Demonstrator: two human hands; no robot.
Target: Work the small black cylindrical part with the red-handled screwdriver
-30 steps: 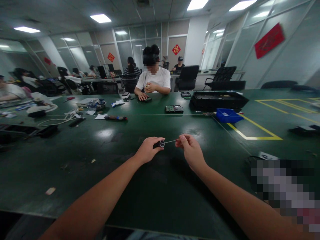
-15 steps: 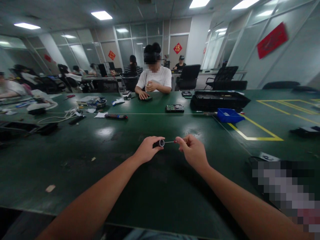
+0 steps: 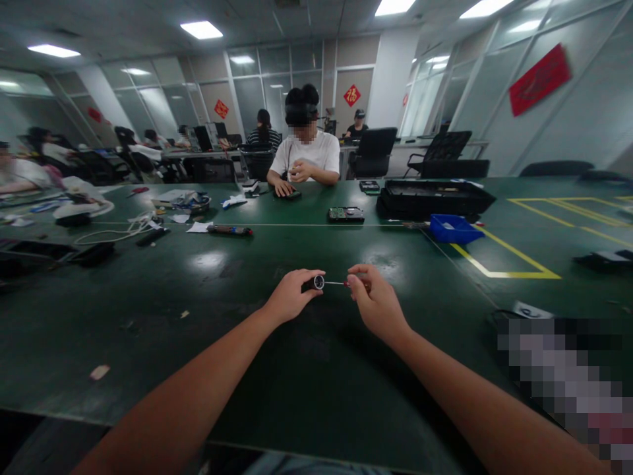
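Note:
Between thumb and fingers, my left hand [image 3: 291, 295] grips a small dark cylinder [image 3: 318, 282] with a silver ring at its round end, which faces me. My right hand [image 3: 376, 298] is closed on the reddish handle of a thin screwdriver [image 3: 336, 284]. The screwdriver's metal shaft points left and reaches the cylinder's right side; its tip is too small to make out. Both hands are held over the green table [image 3: 306, 369], close together in front of me.
Across the table a person in a white shirt [image 3: 316, 152] handles a small dark object. A circuit-board drive [image 3: 346, 214], a black tray [image 3: 435, 196] and a blue bin [image 3: 453, 228] lie ahead. A dark tool [image 3: 230, 230] and a white cable [image 3: 121, 231] are on the left.
The fingers of my right hand have shifted around the screwdriver handle, with the index finger now more extended. My left hand and the cylinder have barely moved.

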